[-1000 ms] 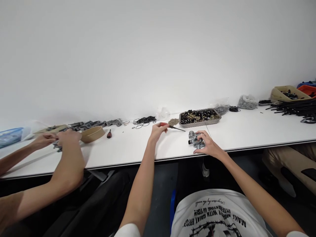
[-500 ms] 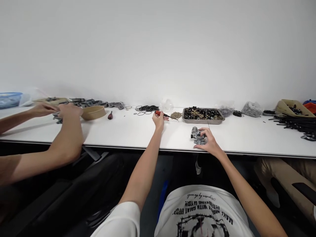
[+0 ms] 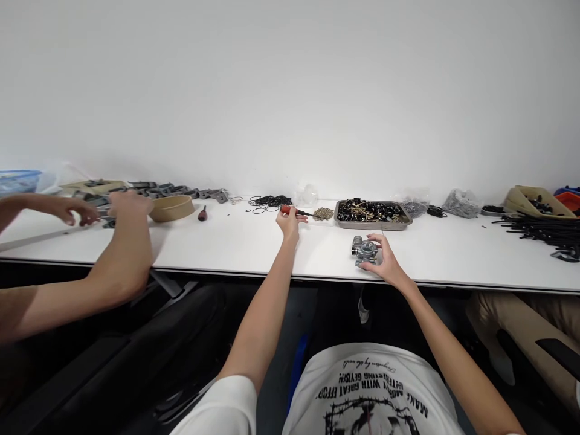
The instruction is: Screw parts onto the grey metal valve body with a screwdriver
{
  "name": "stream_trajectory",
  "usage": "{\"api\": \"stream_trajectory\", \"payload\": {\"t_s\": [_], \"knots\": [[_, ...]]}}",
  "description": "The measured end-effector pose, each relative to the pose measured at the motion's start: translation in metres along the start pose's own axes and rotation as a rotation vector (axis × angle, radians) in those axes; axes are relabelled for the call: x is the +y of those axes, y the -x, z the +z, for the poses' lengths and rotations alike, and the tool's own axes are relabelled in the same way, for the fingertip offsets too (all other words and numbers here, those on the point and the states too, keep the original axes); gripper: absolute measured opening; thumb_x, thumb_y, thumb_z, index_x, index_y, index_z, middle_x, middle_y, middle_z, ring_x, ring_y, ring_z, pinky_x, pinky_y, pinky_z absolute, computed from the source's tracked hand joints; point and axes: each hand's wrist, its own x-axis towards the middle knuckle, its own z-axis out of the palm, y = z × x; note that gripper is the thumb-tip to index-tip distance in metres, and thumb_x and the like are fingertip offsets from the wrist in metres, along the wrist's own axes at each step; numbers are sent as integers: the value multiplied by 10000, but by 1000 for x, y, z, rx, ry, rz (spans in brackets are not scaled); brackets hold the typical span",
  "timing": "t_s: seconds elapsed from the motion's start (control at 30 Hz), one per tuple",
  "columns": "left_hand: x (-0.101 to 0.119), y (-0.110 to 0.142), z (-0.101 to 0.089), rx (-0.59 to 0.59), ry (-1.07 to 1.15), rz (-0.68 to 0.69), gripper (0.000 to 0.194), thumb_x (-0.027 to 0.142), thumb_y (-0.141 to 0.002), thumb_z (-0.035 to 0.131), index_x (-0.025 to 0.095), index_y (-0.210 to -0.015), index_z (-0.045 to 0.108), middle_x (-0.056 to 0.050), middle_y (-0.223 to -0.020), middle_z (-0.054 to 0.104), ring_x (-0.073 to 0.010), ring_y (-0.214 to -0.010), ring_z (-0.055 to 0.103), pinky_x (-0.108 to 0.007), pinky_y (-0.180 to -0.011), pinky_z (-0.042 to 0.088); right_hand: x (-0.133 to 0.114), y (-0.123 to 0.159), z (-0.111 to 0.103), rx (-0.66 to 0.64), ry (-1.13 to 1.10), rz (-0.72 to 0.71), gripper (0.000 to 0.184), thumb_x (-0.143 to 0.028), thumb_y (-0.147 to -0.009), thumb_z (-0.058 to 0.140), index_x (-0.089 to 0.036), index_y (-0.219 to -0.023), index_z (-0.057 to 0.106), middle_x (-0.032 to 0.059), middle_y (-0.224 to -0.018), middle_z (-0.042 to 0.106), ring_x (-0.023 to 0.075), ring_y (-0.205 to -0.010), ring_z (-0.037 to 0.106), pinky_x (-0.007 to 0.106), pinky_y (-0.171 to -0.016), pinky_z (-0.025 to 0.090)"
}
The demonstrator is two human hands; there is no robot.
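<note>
My left hand [image 3: 289,221] is closed round the red handle of a small screwdriver [image 3: 295,211], whose thin shaft points right toward a little heap of brass bits [image 3: 323,213]. My right hand [image 3: 384,260] rests on a grey metal carburetor-like part [image 3: 364,249] that stands on the white table [image 3: 254,244], fingers curled over its right side. Just behind the part sits a metal tray [image 3: 372,213] full of black and brass small parts.
A co-worker's two hands [image 3: 109,205] work at the far left beside a tan bowl [image 3: 171,207], a second red-handled tool [image 3: 202,213] and a row of grey castings [image 3: 181,191]. Black O-rings [image 3: 267,201], plastic bags [image 3: 457,202], black rods [image 3: 541,228] and bins [image 3: 532,200] line the back and right.
My left hand has carried the screwdriver back toward the brass bits and the O-rings. My right hand stays on the metal part. The view has levelled out, and the co-worker's hands have shifted.
</note>
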Motion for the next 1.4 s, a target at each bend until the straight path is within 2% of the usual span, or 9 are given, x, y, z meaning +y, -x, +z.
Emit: {"api": "stream_trajectory", "payload": {"t_s": [0.17,0.37,0.6,0.77,0.87,1.03,1.17,1.27,1.4], "knots": [[8,5,1,-4,47,-91,204,182,-844,667,206,-808,468,73,-602,480,-123,-420,599,-201,-397,442,6,-36,-16,112,-134,211,420,-605,-983,553,-236,-1153,662,119,-1280,688,265,-1150,672,395,-948,570],[4,26,11,-270,-23,-188,197,164,-862,661,194,-799,478,40,-635,524,-145,-443,628,-229,-412,487,33,-84,-17,-135,-256,415,191,-259,-795,833,-160,-948,774,117,-967,769,164,-677,676,289,-610,555],[-7,38,16,-478,-45,-261,213,204,-813,709,192,-791,497,-1,-650,591,-190,-514,681,-286,-472,555,61,-86,4,-97,-219,383,217,-163,-711,892,-141,-910,810,106,-958,790,199,-862,722,292,-748,585],[-7,18,5,-359,-31,-188,222,251,-795,652,215,-710,450,21,-592,546,-78,-370,434,-232,-368,352,66,-83,4,-30,-168,390,166,-219,-758,865,-135,-875,783,89,-877,778,194,-808,701,316,-753,574],[-4,5,-3,-295,-22,-227,289,309,-823,624,240,-672,387,46,-509,428,-70,-358,318,-229,-355,272,65,-81,5,-27,-138,349,126,-240,-793,827,-143,-860,782,96,-905,781,202,-843,701,336,-814,570],[1,7,-5,-505,-50,-365,146,297,-827,635,203,-751,554,-11,-563,527,-104,-392,410,-247,-362,316,61,-79,4,-42,-101,317,152,-296,-812,798,-152,-859,775,102,-885,773,219,-841,696,365,-830,564],[1,21,2,-690,-105,-376,78,222,-799,663,168,-775,613,-48,-594,575,-131,-427,476,-266,-369,359,59,-79,4,-54,-97,327,147,-298,-827,766,-158,-871,774,100,-897,769,227,-861,698,375,-851,556],[1,27,5,-715,-118,-359,74,189,-774,670,163,-741,609,-64,-594,580,-155,-462,515,-266,-358,360,59,-78,4,-50,-105,326,142,-296,-823,765,-158,-857,769,96,-890,765,225,-866,696,370,-855,552],[1,24,4,-624,-95,-360,115,212,-804,683,179,-750,588,-48,-603,569,-142,-465,501,-267,-386,396,61,-79,4,-48,-107,315,161,-318,-816,777,-161,-851,768,92,-880,765,224,-863,691,361,-839,554]]}}
